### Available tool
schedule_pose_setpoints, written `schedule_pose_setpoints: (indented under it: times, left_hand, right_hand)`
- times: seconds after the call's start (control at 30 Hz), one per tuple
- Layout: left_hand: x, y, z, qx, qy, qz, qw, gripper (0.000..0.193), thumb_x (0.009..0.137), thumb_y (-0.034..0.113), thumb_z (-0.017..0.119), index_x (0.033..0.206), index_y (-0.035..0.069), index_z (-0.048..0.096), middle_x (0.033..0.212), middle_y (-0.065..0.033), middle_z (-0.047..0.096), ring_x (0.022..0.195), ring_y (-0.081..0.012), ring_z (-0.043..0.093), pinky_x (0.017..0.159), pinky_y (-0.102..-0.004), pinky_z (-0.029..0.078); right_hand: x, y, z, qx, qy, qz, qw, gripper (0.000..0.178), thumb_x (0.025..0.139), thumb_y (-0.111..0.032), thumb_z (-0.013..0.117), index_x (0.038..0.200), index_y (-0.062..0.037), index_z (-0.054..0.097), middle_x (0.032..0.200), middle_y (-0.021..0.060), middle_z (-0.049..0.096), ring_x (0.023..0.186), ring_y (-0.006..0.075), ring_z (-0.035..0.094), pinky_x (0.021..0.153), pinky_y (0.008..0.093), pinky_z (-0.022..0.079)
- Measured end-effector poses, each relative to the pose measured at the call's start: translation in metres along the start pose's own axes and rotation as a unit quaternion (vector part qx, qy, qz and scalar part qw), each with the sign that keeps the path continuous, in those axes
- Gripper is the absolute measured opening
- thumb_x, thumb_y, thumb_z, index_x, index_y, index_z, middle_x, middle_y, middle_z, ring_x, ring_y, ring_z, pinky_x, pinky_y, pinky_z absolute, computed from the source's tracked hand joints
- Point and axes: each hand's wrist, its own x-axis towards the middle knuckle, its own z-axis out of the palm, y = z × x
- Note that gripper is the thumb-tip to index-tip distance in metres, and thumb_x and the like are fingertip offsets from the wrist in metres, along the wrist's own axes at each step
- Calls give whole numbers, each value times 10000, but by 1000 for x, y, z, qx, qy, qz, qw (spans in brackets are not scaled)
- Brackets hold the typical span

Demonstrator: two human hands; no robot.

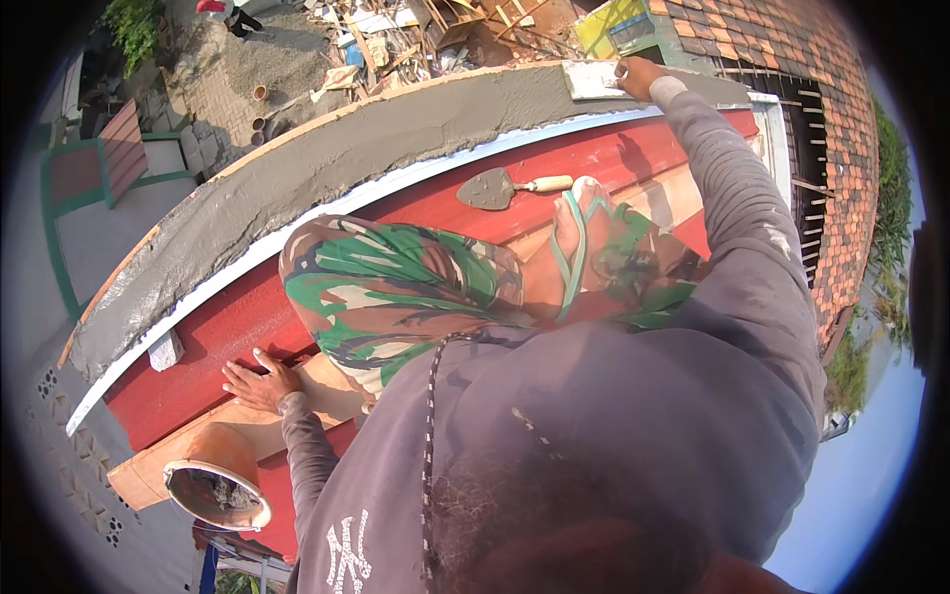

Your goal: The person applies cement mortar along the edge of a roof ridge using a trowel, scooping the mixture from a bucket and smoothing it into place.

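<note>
My right hand [638, 79] is closed round the handle of a white, flat rectangular plastering float [591, 79]. The float rests on the wet grey mortar [396, 129] that coats the top of a long wall edge. My left hand [261, 385] lies with its fingers spread, pressed down at the edge of a wooden plank [327, 388] on the red roof sheets [213, 361]. A pointing trowel [488, 189] with a mortar-smeared blade and a wooden handle lies on the red sheet beside my sandalled foot [584, 233].
An orange-brown bucket [220, 445] with mortar inside stands by the plank at lower left. A small pale block [165, 350] sits near the white edge trim [129, 371]. Beyond the wall, far below, are rubble and timber [376, 45]. A tiled roof [841, 148] rises at right.
</note>
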Motion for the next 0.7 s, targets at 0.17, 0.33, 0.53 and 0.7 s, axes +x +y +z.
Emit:
schedule_pose_setpoints:
  times: [0.17,0.33,0.53,0.7]
  left_hand:
    - [3,1,2,3,4,5,1000,746,1057,600,530,1626,125,447,1696,-101,412,1595,-401,296,1295,-577,206]
    - [5,-3,6,23,11,10,1000,735,1054,584,535,1622,123,459,1699,-119,407,1597,-411,286,1293,-584,194]
    - [4,0,0,18,-11,-3,1000,740,1029,567,570,1624,141,459,1694,-122,411,1604,-425,254,1288,-599,201]
    - [5,12,-13,2,-9,-2,1000,706,1034,544,563,1606,136,487,1696,-129,399,1614,-405,236,1307,-592,157]
  right_hand:
    - [25,58,90,36,88,214,972,480,947,-180,679,1416,-100,612,1429,223,625,1340,415,605,1142,496,494]
    - [47,29,132,76,177,240,952,681,940,-154,682,1579,-215,454,1555,173,487,1449,428,482,1185,508,466]
    - [38,-48,102,106,202,86,970,353,935,-183,655,1268,-68,674,1262,215,679,1227,431,638,1028,505,530]
    - [-42,-144,100,-61,-192,-146,969,356,912,-279,670,1144,-17,736,1123,258,763,1056,446,733,946,545,567]
